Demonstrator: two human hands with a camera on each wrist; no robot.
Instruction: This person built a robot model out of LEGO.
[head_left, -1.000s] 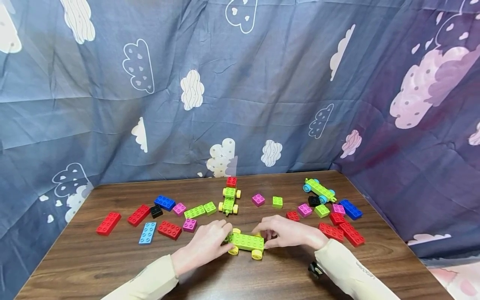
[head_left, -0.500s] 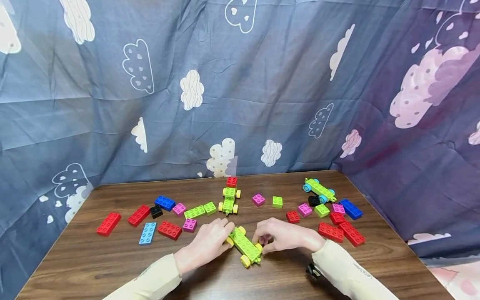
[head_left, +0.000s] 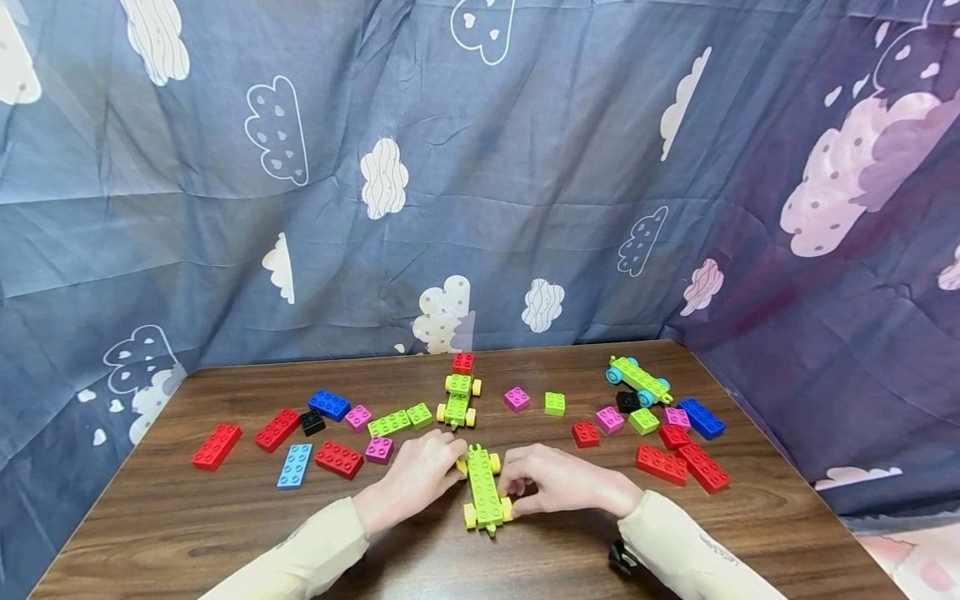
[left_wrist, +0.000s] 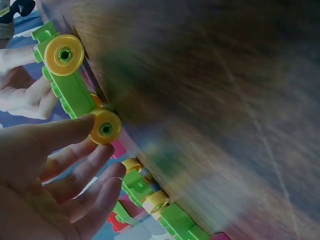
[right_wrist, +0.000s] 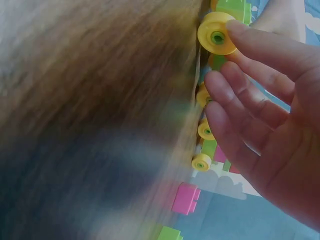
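Car base (head_left: 483, 487), green on yellow wheels, sits on the table (head_left: 423, 562) between your hands. One second ago it lay crosswise, then slanted; now you've got it nearly lengthwise, one coupling end towards you. Means its far end faces the green build (head_left: 459, 400), slightly off to that build's right and apart from it, so I'd call alignment rough. Your left hand (head_left: 422, 471) pinches the far-left wheel (left_wrist: 112, 119); your right hand (head_left: 561, 482) pinches the near-right wheel (right_wrist: 206, 32), thumb on its edge. Loose bricks: unmoved. Writing: lettering on your right sleeve (head_left: 678, 542), too small to read. No brand or label legible on base or bricks.
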